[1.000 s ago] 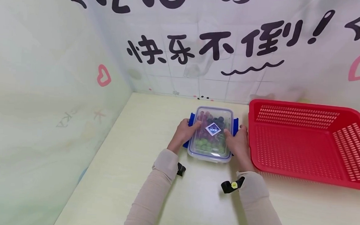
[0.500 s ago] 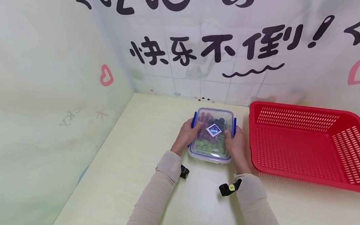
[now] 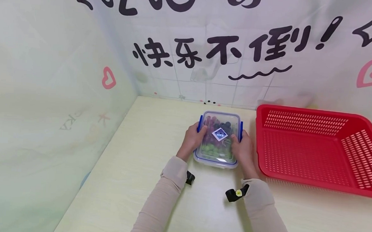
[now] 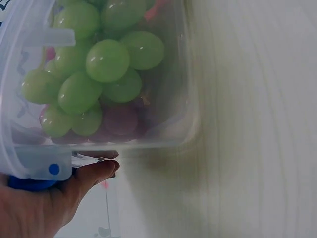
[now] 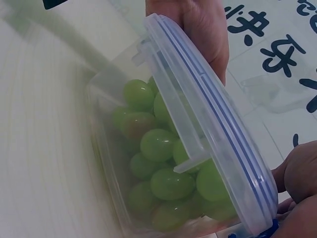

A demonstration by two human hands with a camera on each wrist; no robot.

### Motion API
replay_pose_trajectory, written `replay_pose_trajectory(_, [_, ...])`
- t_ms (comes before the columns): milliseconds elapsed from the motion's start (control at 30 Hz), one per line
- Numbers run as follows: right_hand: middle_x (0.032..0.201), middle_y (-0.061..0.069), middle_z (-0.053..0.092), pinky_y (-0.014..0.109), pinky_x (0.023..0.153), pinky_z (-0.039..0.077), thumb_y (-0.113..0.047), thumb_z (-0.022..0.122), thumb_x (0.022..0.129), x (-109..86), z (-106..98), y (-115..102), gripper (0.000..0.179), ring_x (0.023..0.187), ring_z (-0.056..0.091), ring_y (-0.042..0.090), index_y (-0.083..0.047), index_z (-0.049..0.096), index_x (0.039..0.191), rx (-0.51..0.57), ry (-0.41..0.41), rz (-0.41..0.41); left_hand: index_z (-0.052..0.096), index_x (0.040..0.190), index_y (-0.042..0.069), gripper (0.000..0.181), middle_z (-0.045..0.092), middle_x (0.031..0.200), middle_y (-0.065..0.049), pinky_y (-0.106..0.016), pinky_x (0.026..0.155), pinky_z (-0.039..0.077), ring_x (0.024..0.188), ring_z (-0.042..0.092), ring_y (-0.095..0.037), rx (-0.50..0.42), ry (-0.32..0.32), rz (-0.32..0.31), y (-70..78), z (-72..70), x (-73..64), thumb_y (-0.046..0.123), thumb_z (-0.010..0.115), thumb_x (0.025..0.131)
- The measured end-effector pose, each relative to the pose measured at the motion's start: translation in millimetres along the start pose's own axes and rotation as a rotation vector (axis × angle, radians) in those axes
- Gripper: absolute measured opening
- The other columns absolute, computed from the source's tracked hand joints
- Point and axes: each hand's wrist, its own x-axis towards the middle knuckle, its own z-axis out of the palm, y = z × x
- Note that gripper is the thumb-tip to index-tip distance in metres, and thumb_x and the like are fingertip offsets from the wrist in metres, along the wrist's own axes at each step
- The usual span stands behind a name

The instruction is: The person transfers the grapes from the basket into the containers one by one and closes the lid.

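A clear plastic food container (image 3: 215,163) with a blue-lined lid sits on the table, a diamond label (image 3: 219,134) on its lid. Through its walls show green grapes (image 4: 108,60), with purple and dark fruit farther back. My left hand (image 3: 192,140) grips the left side, thumb over the lid edge and fingers by the blue side latch (image 4: 33,183). My right hand (image 3: 243,149) grips the opposite side likewise, near the right blue latch (image 3: 241,129). The fingers beneath the edges are mostly hidden. In the right wrist view, the left hand (image 5: 200,32) lies beyond the lid.
A red perforated plastic basket (image 3: 307,157) stands close to the right of the right hand. The pale table (image 3: 139,155) meets a printed cloth backdrop (image 3: 175,84) behind and another at left. Both wrists carry small black cameras.
The blue side latches, which stuck out from the container a second ago, now lie nearer its sides. Both hands have closed in slightly; over the last half second they barely move.
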Motion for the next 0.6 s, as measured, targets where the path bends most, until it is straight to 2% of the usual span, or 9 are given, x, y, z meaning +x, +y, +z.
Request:
replay_pose_trajectory(233, [0.136, 0.030, 0.048, 0.052, 0.112, 0.036, -0.016, 0.047, 0.104, 0.5, 0.4, 1.1, 0.048, 0.124, 0.046, 0.038, 0.007, 0.037, 0.145, -0.004, 0.008, -0.009, 0.064, 0.108, 0.003, 0.030, 0.067, 0.090, -0.013, -0.033, 0.070, 0.053, 0.077, 0.059, -0.020, 0.022, 0.012, 0.025, -0.4, 0.7, 0.6, 0.030, 0.051, 0.103])
replay_pose_trajectory(400, [0.145, 0.028, 0.044, 0.051, 0.115, 0.033, -0.016, 0.046, 0.105, 0.7, -0.1, -1.0, 0.052, 0.133, 0.043, 0.038, 0.006, 0.032, 0.150, -0.006, -0.016, 0.006, 0.063, 0.099, 0.003, 0.029, 0.064, 0.084, -0.010, -0.031, 0.066, 0.051, 0.073, 0.057, -0.019, 0.027, 0.013, 0.009, 2.4, 0.1, -1.1, 0.029, 0.051, 0.103])
replay_pose_trajectory(600, [0.153, 0.027, 0.036, 0.051, 0.118, 0.028, -0.015, 0.044, 0.105, 0.5, 0.8, -2.7, 0.056, 0.143, 0.034, 0.039, 0.006, 0.025, 0.153, -0.002, -0.029, 0.014, 0.061, 0.097, 0.002, 0.026, 0.063, 0.083, -0.011, -0.032, 0.067, 0.052, 0.074, 0.059, -0.021, 0.053, 0.028, 0.037, 3.4, 1.6, -1.8, 0.025, 0.050, 0.103])
